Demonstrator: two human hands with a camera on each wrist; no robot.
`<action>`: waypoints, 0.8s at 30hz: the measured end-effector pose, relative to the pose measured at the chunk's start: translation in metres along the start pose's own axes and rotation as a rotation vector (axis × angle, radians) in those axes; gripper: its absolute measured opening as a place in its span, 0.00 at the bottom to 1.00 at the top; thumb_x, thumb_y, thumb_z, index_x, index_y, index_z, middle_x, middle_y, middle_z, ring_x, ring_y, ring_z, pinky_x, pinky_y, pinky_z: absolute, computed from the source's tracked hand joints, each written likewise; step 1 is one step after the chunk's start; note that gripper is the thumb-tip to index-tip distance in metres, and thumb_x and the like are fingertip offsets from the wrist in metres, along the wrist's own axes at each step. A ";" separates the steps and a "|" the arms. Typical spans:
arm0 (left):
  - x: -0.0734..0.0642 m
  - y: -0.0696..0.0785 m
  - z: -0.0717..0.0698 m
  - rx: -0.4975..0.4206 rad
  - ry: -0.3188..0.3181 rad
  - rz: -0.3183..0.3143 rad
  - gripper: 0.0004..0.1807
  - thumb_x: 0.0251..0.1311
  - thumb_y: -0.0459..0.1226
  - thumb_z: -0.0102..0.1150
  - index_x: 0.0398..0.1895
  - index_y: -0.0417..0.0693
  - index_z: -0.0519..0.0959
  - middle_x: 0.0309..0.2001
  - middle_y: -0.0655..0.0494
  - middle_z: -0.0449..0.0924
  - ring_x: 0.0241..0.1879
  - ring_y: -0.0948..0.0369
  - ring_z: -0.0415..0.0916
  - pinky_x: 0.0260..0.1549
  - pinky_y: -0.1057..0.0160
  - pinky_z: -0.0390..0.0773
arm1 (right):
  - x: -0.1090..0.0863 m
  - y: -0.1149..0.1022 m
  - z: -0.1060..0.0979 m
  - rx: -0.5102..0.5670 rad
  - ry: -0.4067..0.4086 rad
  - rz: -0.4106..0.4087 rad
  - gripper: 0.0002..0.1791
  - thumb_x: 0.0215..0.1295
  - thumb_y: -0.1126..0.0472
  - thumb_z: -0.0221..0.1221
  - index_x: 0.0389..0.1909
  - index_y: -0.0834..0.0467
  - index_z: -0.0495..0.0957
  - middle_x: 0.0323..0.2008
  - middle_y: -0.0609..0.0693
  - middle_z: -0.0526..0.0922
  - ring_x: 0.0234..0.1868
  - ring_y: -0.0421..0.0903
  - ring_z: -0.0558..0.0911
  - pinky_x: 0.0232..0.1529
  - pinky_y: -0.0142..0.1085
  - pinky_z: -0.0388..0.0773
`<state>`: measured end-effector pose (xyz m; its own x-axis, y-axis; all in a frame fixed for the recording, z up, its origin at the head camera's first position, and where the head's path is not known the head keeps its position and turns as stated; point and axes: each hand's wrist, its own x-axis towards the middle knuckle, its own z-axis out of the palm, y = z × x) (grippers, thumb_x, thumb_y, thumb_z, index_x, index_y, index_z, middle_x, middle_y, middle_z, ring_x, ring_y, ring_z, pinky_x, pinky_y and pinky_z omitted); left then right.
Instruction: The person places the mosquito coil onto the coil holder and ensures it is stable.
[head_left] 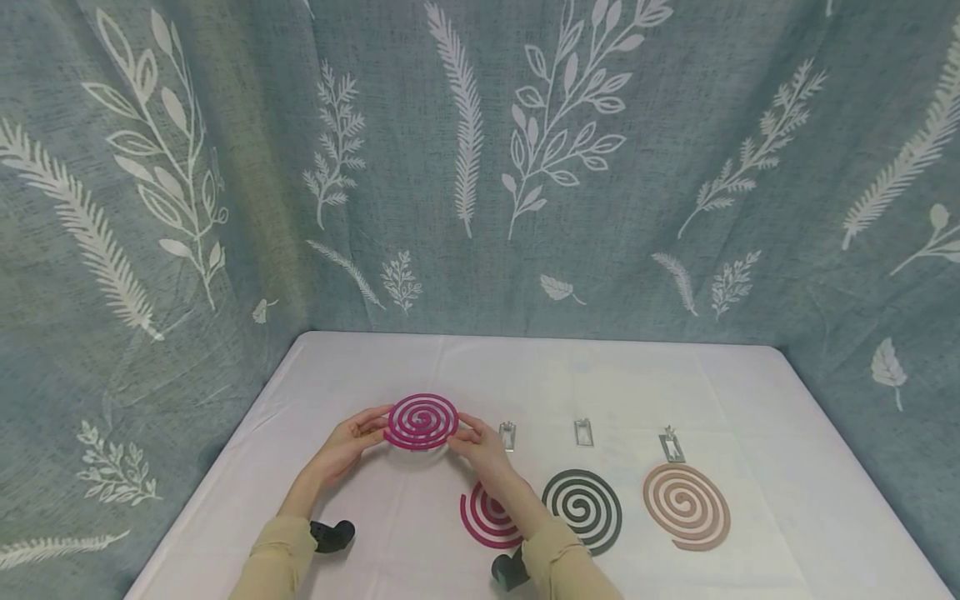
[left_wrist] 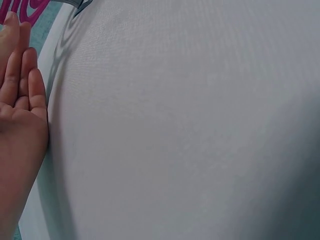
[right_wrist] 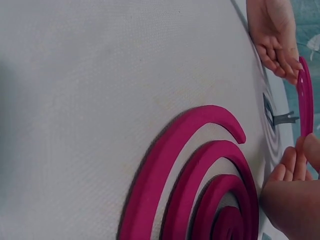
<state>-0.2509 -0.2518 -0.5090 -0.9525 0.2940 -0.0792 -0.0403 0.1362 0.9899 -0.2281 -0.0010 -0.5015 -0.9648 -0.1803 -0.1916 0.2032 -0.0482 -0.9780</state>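
Note:
A magenta mosquito coil (head_left: 423,419) is held up flat above the table by both hands. My left hand (head_left: 347,447) pinches its left edge, while the fingers of my right hand (head_left: 483,452) pinch the right edge. Below the held coil, in the right wrist view, a small metal coil stand (right_wrist: 286,118) stands on the cloth with its prong pointing up towards the coil. A second magenta coil (right_wrist: 142,200) lies flat on the table, partly covered by my right forearm in the head view.
A dark green coil (head_left: 578,503) and a tan coil (head_left: 682,501) lie to the right. Behind the coils, several metal stands (head_left: 666,446) sit in a row on the white-covered table (head_left: 615,375). A leaf-patterned curtain (head_left: 480,275) encloses the back and sides.

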 end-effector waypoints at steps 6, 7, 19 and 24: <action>0.000 -0.001 -0.001 0.016 -0.007 0.012 0.31 0.64 0.33 0.55 0.66 0.27 0.58 0.42 0.73 0.78 0.45 0.77 0.74 0.48 0.78 0.73 | 0.000 -0.001 0.001 -0.017 0.005 0.002 0.30 0.62 0.66 0.59 0.65 0.64 0.65 0.37 0.52 0.83 0.36 0.36 0.79 0.55 0.41 0.75; 0.000 -0.002 -0.002 0.019 -0.009 0.015 0.31 0.64 0.33 0.55 0.65 0.26 0.59 0.43 0.73 0.78 0.45 0.77 0.75 0.47 0.78 0.73 | 0.000 -0.001 0.001 -0.026 0.004 0.002 0.29 0.62 0.66 0.59 0.65 0.64 0.65 0.37 0.52 0.82 0.36 0.36 0.78 0.55 0.41 0.76; -0.001 -0.002 -0.001 0.046 0.000 0.036 0.30 0.63 0.33 0.56 0.64 0.27 0.61 0.48 0.60 0.79 0.45 0.76 0.76 0.47 0.77 0.75 | 0.000 0.000 0.002 -0.100 0.018 0.000 0.29 0.63 0.64 0.59 0.65 0.62 0.65 0.38 0.54 0.81 0.36 0.38 0.77 0.49 0.39 0.78; -0.003 0.000 -0.001 0.079 0.016 0.014 0.29 0.63 0.33 0.56 0.64 0.28 0.62 0.53 0.41 0.76 0.44 0.76 0.76 0.47 0.77 0.75 | -0.001 -0.002 0.003 -0.107 0.021 0.019 0.29 0.63 0.64 0.59 0.65 0.61 0.66 0.37 0.53 0.82 0.37 0.39 0.77 0.48 0.38 0.77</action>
<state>-0.2485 -0.2538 -0.5085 -0.9577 0.2810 -0.0625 -0.0032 0.2067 0.9784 -0.2269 -0.0032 -0.4995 -0.9645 -0.1590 -0.2109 0.2037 0.0605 -0.9772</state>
